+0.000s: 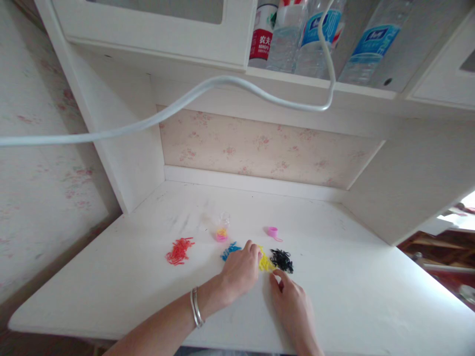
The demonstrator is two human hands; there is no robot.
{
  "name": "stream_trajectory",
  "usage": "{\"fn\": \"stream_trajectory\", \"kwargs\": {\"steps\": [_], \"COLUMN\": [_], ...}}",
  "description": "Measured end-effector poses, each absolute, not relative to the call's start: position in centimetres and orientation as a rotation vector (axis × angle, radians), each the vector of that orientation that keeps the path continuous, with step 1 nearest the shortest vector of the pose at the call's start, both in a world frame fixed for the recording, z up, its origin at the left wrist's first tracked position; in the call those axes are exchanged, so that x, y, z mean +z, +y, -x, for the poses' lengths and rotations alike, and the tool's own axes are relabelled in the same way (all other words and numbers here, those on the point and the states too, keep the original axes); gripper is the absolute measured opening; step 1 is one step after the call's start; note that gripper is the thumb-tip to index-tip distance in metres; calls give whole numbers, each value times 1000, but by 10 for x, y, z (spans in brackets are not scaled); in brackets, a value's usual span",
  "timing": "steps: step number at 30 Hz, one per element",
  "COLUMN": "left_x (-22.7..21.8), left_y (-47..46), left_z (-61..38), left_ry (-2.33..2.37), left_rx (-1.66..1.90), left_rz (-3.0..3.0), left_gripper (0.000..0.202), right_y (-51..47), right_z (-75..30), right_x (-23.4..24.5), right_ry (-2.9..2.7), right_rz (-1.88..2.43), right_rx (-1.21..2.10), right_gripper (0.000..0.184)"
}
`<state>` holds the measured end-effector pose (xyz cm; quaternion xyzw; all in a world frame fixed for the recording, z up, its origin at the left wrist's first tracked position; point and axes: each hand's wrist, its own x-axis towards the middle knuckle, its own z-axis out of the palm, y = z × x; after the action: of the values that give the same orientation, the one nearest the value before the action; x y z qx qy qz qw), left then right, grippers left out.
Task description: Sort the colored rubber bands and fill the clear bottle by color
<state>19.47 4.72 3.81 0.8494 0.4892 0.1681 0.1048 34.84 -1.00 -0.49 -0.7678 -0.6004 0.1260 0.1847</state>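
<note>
My left hand reaches over the left side of a pile of yellow rubber bands, its fingers curled in and their tips hidden. At the near edge of that pile is my right hand, with thumb and forefinger brought together. Whatever either hand pinches is too small to make out. A pile of blue rubber bands lies partly behind my left hand. Black rubber bands are heaped just right of the yellow ones. Further left is a heap of red rubber bands.
Behind the blue pile stands a small clear container with a pink end and some yellow bands inside. A pink cap rests on the white desk. A white cable crosses high in front; plastic bottles fill the shelf above.
</note>
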Motion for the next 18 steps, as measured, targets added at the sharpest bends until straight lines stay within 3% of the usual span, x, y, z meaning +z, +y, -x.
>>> {"fn": "stream_trajectory", "kwargs": {"steps": [9,18], "left_x": [55,84], "left_y": [55,96], "left_z": [-174,-122], "left_ry": [1326,1380], "left_rx": [884,1311], "left_rz": [-2318,-1898], "left_gripper": [24,30], "right_y": [-11,-11], "right_z": [-348,-350], "right_x": [-4,-6], "right_ry": [-1698,-1720], "right_rz": [2191,2183], "right_rx": [357,319], "right_gripper": [41,37]}}
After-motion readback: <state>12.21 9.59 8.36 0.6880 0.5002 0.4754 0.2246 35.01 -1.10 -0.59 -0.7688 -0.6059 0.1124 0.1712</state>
